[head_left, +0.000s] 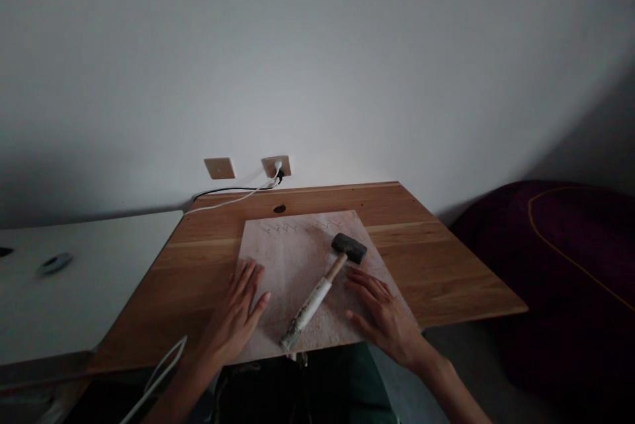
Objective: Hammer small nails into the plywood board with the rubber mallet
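A pale pinkish board lies flat on a wooden desk. Across it rests a mallet with a black head and a worn, paint-stained wooden handle pointing toward me. My left hand lies flat and open on the board's near left corner. My right hand lies flat and open on the board's near right part, just right of the mallet handle, not touching it. A row of small nails stands along the board's far edge.
A white cable runs from a wall socket across the desk's far left. A white table with a small round object adjoins on the left. Something dark maroon lies to the right.
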{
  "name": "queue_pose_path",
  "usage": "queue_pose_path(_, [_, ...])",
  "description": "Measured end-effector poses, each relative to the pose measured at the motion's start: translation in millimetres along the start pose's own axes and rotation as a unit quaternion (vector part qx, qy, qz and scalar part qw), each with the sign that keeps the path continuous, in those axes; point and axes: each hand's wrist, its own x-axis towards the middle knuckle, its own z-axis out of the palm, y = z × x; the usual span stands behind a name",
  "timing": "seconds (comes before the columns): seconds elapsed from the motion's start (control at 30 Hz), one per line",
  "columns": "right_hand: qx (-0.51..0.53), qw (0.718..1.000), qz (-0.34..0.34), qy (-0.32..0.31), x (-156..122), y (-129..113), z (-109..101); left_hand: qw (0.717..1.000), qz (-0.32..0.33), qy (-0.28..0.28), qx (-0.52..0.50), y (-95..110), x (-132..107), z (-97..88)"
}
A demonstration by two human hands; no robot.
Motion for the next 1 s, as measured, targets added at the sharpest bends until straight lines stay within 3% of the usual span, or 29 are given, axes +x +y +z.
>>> queue_pose_path(0.17, [0.056,0.997,0.047,0.024,-13,44,-19,1.000,0.000,0.010,-0.018,37,25,20.4])
queue_pose_path(0.37, [0.136,0.975,0.168,0.046,-25,87,-48,0.999,-0.010,0.020,-0.037,80,51,39.5])
queue_pose_path(0.5, [0.139,0.964,0.219,0.060,-32,110,-60,0.998,-0.007,0.011,-0.055,103,67,45.9])
queue_pose_path(0.73, [0.126,0.955,0.244,0.115,-46,156,-78,0.995,-0.021,-0.004,-0.094,149,92,56.9])
queue_pose_path(1.0, [0.170,0.922,0.319,0.141,-66,200,-106,0.991,-0.003,-0.052,-0.123,201,97,61.0])
